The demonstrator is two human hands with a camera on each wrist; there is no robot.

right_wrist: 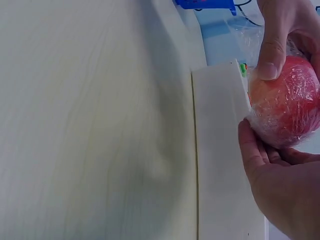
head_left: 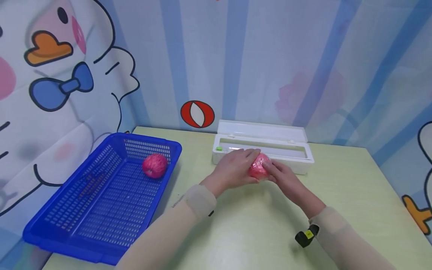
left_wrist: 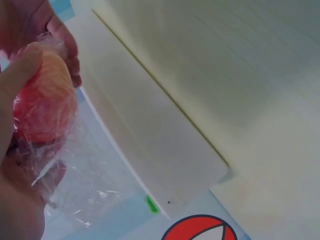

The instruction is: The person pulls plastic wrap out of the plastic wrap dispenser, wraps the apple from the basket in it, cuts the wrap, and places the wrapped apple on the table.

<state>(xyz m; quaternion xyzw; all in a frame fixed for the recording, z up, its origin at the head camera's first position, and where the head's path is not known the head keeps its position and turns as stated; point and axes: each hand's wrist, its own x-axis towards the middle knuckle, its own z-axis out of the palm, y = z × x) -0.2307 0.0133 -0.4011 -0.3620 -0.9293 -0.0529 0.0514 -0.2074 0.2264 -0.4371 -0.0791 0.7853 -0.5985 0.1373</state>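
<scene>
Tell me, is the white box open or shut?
Open. The white box has its lid tipped back along the far side, leaving its inside showing.

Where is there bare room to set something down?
Bare table lies right of the white box and right sleeve, and, nearer, between both sleeves. The blue basket also has bare floor on the near side of its apple. It is crowded at the box's front, where the left hand and right hand hold a film-wrapped apple.
</scene>
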